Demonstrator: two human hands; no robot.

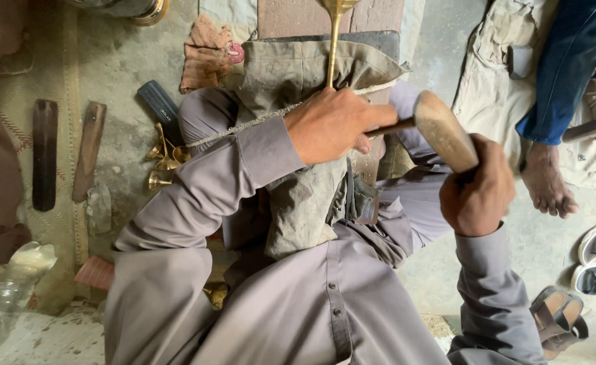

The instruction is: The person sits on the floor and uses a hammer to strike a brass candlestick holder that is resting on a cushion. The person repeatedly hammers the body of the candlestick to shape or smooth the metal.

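Note:
My left hand [333, 125] is closed around the lower end of a thin brass stem [332, 51], which runs up to a flared brass top at the frame's upper edge. My right hand [477, 192] grips the wooden handle of a tool [442, 132]. The tool's dark metal shaft reaches left and meets my left hand's fingers. A grey-green cloth [304, 71] lies under both hands, draped over my lap and a wooden block.
Several small brass pieces [161, 159] lie on the concrete floor at left, beside a dark tool handle [159, 101] and two flat wooden sticks [88, 152]. Another person's bare foot [546, 182] and blue trouser leg are at right. Sandals [560, 321] sit at lower right.

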